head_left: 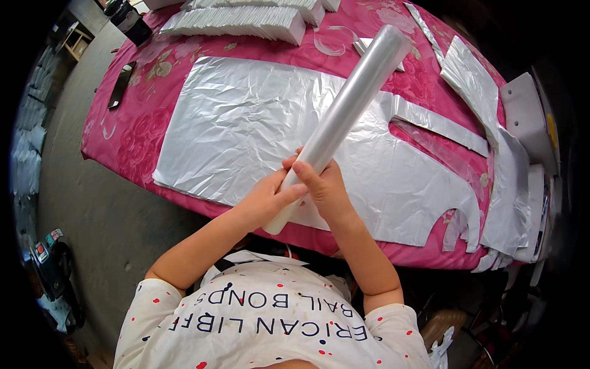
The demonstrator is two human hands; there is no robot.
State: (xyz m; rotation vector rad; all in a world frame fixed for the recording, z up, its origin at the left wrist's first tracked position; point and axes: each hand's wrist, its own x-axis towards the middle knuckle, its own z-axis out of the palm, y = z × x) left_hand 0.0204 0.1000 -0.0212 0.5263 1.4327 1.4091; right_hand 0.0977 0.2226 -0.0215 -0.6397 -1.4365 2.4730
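Both my hands are wrapped round one long roll of translucent whitish plastic film (353,92), held slanting with its far end up to the right. My left hand (270,194) grips it near the lower end, fingers partly hidden behind it. Close beside it, my right hand (324,184) holds the roll from the right, thumb across the front. Below the roll, a flat stack of silvery-white plastic bags (233,123) covers the middle of the table. Its right end has handle-shaped strips and a curved cut-out.
A pink flowered cloth (138,138) covers the table. Stacks of folded white packets (246,24) stand at the back. A black phone (121,85) and a dark cup (128,21) are at the left. More plastic sheets (473,80) and a white box (528,117) line the right edge.
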